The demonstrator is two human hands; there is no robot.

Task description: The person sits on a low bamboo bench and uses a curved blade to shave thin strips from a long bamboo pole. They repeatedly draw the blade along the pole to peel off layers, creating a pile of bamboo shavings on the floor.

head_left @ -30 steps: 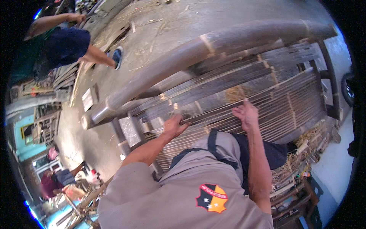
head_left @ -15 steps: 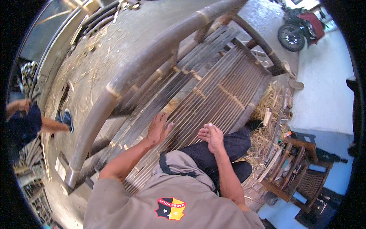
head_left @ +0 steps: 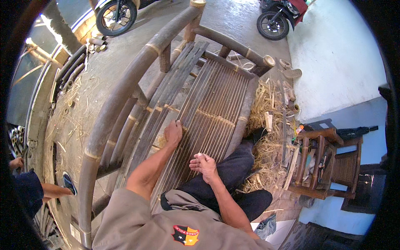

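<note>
slats (head_left: 218, 100) of a bamboo settee (head_left: 125, 83), worked by two bare hands; they form the seat, running from near left to far right. the left hand (head_left: 173, 132) reaches the left edge of the slats, beside the gap that parts them from the flat boards (head_left: 175, 79); its fingertips bear on the edge, though whether this grip pinches a single slat cannot be told. the right hand (head_left: 203, 166) is turned partly palm-up over the near slats, its grip loosely spread and seemingly holding nothing. good handling, in judgement, calls for guiding each slat near its middle, keeping the spacing even, and pressing flat with the palm rather than prying, since thin split bamboo may spring or splinter; the free hand would serve best steadying the neighbouring slats.

surface and room: the slats look brown and narrow, crossed by a pale band. pale shavings (head_left: 266, 112) heap along the settee's right side, and thinner scraps litter the grey floor (head_left: 104, 71) at left. a bamboo chair (head_left: 321, 162) loaded with small items stands at right, before a white-and-blue wall (head_left: 333, 54); two motorcycles (head_left: 273, 26) stand at the far side; another person's leg (head_left: 54, 191) enters at left.
</note>
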